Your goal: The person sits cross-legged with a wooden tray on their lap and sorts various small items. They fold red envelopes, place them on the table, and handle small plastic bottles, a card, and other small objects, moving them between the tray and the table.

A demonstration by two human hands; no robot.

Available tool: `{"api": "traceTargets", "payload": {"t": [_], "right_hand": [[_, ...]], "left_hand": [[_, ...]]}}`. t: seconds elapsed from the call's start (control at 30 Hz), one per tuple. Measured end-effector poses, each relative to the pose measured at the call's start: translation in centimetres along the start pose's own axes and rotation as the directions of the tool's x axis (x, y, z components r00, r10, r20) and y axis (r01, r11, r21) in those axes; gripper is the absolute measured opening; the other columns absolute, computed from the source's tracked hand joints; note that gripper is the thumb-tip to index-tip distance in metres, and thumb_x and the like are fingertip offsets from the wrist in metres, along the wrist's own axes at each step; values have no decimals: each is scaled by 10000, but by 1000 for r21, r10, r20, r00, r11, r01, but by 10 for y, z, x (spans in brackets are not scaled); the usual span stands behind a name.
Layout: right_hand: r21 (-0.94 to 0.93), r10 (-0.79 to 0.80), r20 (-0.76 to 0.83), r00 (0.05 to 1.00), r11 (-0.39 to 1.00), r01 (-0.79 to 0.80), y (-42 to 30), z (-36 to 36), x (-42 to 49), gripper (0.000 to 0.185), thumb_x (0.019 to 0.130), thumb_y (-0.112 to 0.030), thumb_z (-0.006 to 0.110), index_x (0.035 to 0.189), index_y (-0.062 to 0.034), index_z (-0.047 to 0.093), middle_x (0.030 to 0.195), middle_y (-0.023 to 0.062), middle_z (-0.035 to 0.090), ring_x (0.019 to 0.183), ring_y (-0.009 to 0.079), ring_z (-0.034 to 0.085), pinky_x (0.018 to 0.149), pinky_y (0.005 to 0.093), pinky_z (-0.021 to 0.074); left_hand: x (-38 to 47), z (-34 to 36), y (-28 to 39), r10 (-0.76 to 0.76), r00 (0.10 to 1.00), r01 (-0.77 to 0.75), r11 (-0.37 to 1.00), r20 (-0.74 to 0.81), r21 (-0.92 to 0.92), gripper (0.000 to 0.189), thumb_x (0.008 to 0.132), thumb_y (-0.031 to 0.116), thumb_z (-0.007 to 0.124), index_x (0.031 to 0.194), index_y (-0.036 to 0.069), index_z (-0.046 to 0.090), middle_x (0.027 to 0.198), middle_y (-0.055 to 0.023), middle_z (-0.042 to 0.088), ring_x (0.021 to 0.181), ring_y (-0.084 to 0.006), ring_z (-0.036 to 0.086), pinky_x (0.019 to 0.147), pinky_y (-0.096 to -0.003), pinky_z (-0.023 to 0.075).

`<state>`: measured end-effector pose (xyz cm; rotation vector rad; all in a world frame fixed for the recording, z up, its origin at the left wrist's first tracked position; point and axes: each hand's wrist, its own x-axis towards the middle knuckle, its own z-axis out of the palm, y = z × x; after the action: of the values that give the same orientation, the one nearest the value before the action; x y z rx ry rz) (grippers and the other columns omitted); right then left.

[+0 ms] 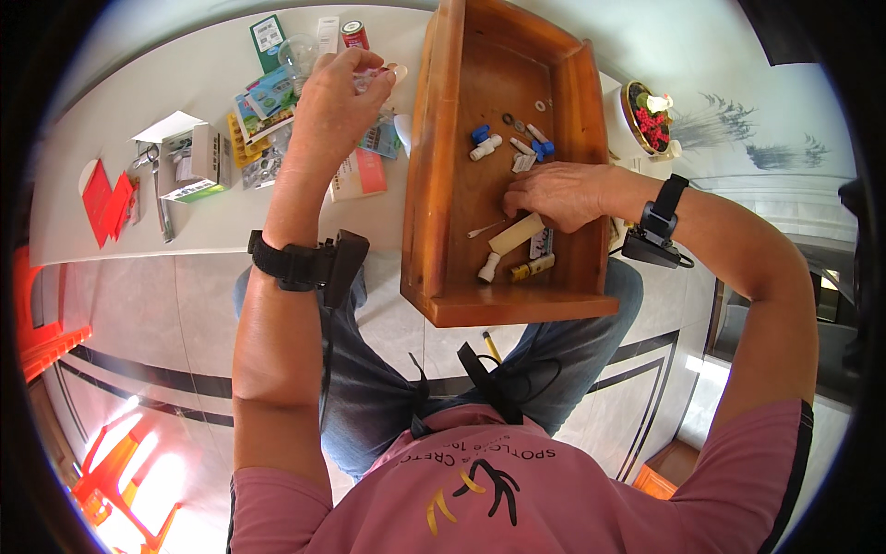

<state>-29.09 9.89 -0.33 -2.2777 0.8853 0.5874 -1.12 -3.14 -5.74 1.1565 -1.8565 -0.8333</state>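
A wooden drawer reaches from the white table toward my lap, over my thighs. Inside it, my right hand reaches down with curled fingers; its fingertips are partly hidden. Close by lie a white pipe fitting, a blue-handled valve, a cream-coloured strip, a cotton swab and a yellow-labelled tube. Over the table left of the drawer is my left hand, fingers bent. Clear plastic and a small pale piece show at its thumb; whether they are gripped is unclear.
Medicine packets, a clear plastic cup, a red can, an opened carton, scissors and red envelopes cover parts of the table. A potted plant stands right of the drawer.
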Motion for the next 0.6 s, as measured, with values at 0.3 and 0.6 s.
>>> {"api": "traceTargets", "payload": {"t": [0.3,0.6], "right_hand": [[198,215,0,977,957,-211,12,-14,-20,273,813,78,567,1053,-38,624,976,143,645,995,347,617,841,442,494],[329,322,-416,850,925,-189,-35,-126,-21,272,906,-12,586,1174,-53,568,808,51,635,744,173,591,714,329,481]], "left_hand": [[-1,-4,20,126,988,-140,976,-91,-165,231,894,195,693,1031,10,693,940,-124,670,706,-187,641,708,-318,525],[-23,-11,73,108,841,317,697,531,-643,189,983,202,647,1028,21,679,839,-20,675,669,-67,561,624,-218,471]]}}
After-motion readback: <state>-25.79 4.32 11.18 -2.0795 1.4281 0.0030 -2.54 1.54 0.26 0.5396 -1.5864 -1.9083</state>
